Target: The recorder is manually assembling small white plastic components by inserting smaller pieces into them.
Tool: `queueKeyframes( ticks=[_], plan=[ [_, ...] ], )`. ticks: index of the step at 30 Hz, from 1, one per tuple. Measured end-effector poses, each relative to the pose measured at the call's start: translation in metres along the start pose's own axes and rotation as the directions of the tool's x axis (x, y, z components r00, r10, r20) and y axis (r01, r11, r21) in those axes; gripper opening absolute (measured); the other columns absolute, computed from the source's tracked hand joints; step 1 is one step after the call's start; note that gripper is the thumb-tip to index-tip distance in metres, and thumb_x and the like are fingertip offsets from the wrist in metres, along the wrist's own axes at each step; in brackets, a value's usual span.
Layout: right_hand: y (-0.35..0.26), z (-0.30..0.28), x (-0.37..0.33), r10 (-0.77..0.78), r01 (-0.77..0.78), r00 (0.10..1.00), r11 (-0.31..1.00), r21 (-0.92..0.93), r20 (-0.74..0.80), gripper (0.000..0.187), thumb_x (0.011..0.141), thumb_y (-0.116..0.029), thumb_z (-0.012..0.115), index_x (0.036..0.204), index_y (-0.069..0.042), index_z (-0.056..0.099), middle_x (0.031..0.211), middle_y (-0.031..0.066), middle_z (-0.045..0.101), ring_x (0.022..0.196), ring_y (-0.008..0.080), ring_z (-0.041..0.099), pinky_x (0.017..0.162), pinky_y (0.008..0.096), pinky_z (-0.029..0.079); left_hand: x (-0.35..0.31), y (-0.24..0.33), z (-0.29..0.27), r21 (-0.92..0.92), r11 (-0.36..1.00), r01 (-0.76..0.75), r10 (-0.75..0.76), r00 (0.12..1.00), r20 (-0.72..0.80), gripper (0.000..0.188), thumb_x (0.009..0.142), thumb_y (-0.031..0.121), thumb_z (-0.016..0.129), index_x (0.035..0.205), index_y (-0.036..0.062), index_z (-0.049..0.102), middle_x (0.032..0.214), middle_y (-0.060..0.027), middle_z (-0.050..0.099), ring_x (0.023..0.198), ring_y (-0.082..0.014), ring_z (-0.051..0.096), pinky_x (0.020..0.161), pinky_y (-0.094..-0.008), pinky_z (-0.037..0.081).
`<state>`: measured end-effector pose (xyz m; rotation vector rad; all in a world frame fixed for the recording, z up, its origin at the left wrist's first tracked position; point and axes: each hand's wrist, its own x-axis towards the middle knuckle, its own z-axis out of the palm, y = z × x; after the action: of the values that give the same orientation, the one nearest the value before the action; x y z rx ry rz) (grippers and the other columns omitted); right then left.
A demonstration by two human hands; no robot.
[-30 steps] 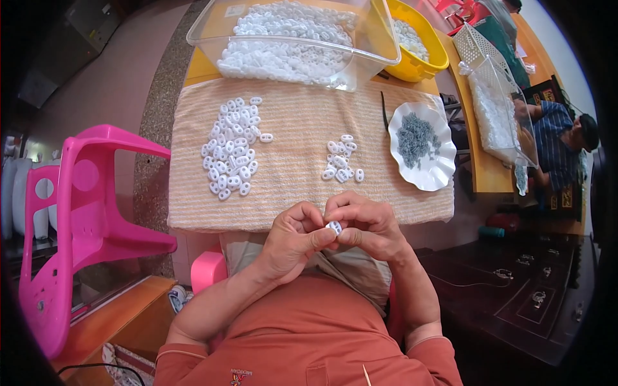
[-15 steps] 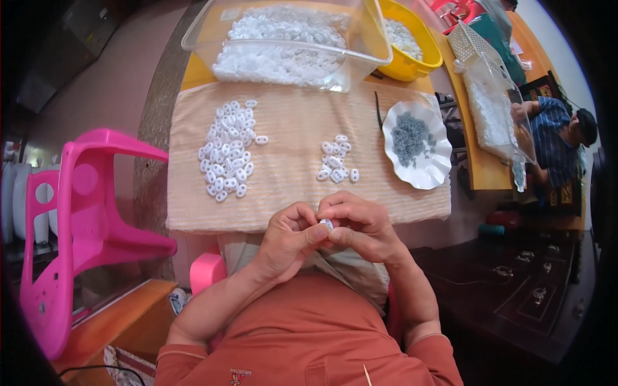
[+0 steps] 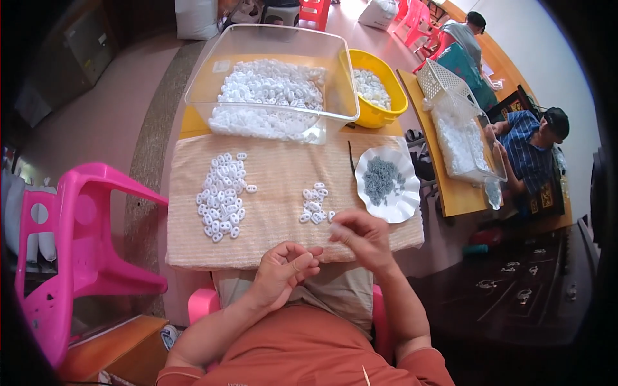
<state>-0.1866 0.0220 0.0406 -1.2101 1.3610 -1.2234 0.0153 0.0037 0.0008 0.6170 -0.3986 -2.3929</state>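
My left hand (image 3: 286, 273) is just off the front edge of the cloth, fingers loosely curled and thumb apart, no object visible in it. Farther right, my right hand (image 3: 364, 241) is over the cloth's front edge, thumb and fingertips pinched together; whatever they hold is hidden. Its fingertips are beside a small group of white oval pieces (image 3: 313, 207), each with two dark holes. A larger pile of the same pieces (image 3: 222, 199) lies to the left. Beyond my right hand stands a white scalloped plate (image 3: 405, 209) bearing many tiny grey parts (image 3: 381, 180).
A clear plastic bin (image 3: 270, 112) of white pieces and a yellow tub (image 3: 399, 103) stand behind the striped cloth (image 3: 273, 225). A dark stick-like thing (image 3: 351, 157) lies by the plate. A pink chair (image 3: 96, 225) is at left. At right, a person (image 3: 531, 141) sits beside another clear bin (image 3: 457, 145).
My hands have parted. The right has moved away from the left to the small group; the white piece formerly between my fingers is out of sight. My view has tilted up.
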Motion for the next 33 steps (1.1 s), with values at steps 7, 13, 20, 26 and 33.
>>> queueKeyframes(
  ticks=[7, 13, 20, 26, 33],
  plan=[
    [-0.055, -0.080, 0.100, -0.355, 0.169, 0.811, 0.903, -0.394, -0.465, 0.025, 0.084, -0.007, 0.065, 0.104, 0.008, 0.064, 0.082, 0.0086, 0.066, 0.072, 0.0137, 0.062, 0.070, 0.0253, 0.051, -0.004, -0.004, 0.002, 0.056, 0.998, 0.031, -0.031, 1.000, 0.005, 0.007, 0.088, 0.003, 0.062, 0.094, 0.0043, 0.058, 0.111, -0.0144, 0.061, 0.086, -0.0136, 0.064, 0.078, -0.0283, 0.056],
    [-0.050, -0.121, 0.164, -0.503, 0.272, 0.767, 0.818, -0.507, -0.398, 0.031, 0.084, -0.007, 0.066, 0.111, 0.007, 0.061, 0.082, 0.0078, 0.065, 0.071, 0.0115, 0.061, 0.066, 0.0225, 0.049, 0.002, -0.001, 0.000, 0.062, 0.998, 0.001, -0.001, 1.000, -0.007, 0.009, 0.088, 0.002, 0.062, 0.095, 0.0046, 0.059, 0.110, -0.0136, 0.062, 0.086, -0.0140, 0.064, 0.077, -0.0282, 0.056],
    [-0.008, -0.046, 0.059, -0.211, 0.209, 0.975, 0.741, -0.638, 0.075, 0.011, 0.080, -0.003, 0.068, 0.091, 0.001, 0.067, 0.074, 0.0043, 0.063, 0.066, 0.0073, 0.055, 0.057, 0.0234, 0.044, -0.002, 0.005, 0.002, 0.104, 0.995, -0.004, 0.007, 1.000, -0.021, 0.008, 0.088, 0.003, 0.062, 0.095, 0.0051, 0.059, 0.109, -0.0128, 0.062, 0.084, -0.0116, 0.063, 0.075, -0.0267, 0.056],
    [0.008, -0.015, 0.025, -0.064, 0.082, 0.997, 0.652, -0.754, 0.054, 0.020, 0.078, -0.008, 0.068, 0.097, -0.001, 0.067, 0.080, 0.0122, 0.063, 0.071, 0.0245, 0.062, 0.065, 0.0331, 0.049, -0.003, 0.001, 0.001, 0.130, 0.991, 0.000, 0.001, 1.000, -0.010, 0.009, 0.089, 0.007, 0.063, 0.097, 0.0046, 0.060, 0.110, -0.0109, 0.063, 0.085, -0.0105, 0.063, 0.076, -0.0253, 0.055],
    [0.003, -0.012, 0.023, 0.005, 0.052, 0.998, 0.618, -0.784, 0.070, 0.019, 0.078, -0.012, 0.068, 0.094, -0.002, 0.067, 0.084, 0.0135, 0.062, 0.076, 0.0293, 0.063, 0.070, 0.0367, 0.049, -0.004, -0.001, 0.002, 0.145, 0.989, -0.009, 0.014, 0.999, -0.037, 0.009, 0.089, 0.008, 0.064, 0.096, 0.0052, 0.060, 0.107, -0.0087, 0.064, 0.084, -0.0089, 0.062, 0.074, -0.0241, 0.055]
  ],
)
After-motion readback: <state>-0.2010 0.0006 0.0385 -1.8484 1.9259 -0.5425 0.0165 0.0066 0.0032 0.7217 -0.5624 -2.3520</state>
